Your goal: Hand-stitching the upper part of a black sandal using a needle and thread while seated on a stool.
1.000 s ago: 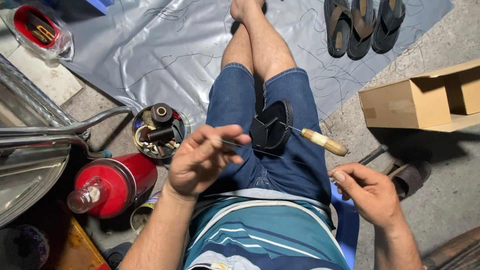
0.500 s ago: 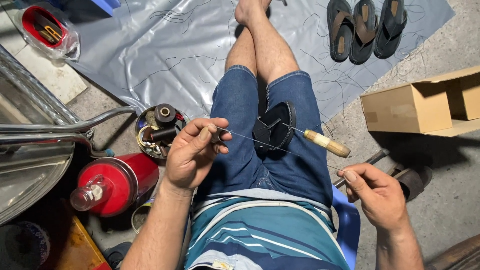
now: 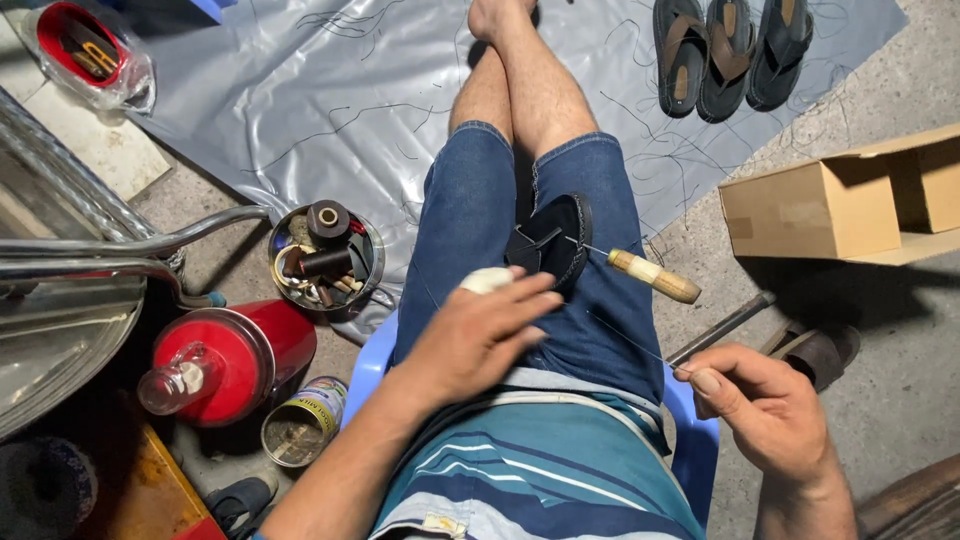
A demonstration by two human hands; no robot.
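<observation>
A black sandal sole (image 3: 556, 238) lies on my lap on the blue denim shorts. An awl with a pale wooden handle (image 3: 655, 277) is stuck through it and points right. My left hand (image 3: 478, 338) rests over my left thigh just left of the sole, fingers stretched toward it, with a whitish lump (image 3: 487, 281) held at the thumb side. My right hand (image 3: 762, 408) is out to the right of my hip and pinches a thin thread (image 3: 625, 340) that runs up-left toward the sole.
Left of my leg stand a round tin of tools and spools (image 3: 325, 255), a red canister (image 3: 225, 355) and a small open can (image 3: 303, 422). Cardboard boxes (image 3: 830, 205) sit right, sandals (image 3: 730, 50) on the grey sheet (image 3: 300, 90). Metal rod (image 3: 720, 328), blue stool (image 3: 692, 445).
My left hand has let go of the thread and dropped right onto my lap with the whitish lump showing. My right hand has drawn the thread further out to the right.
</observation>
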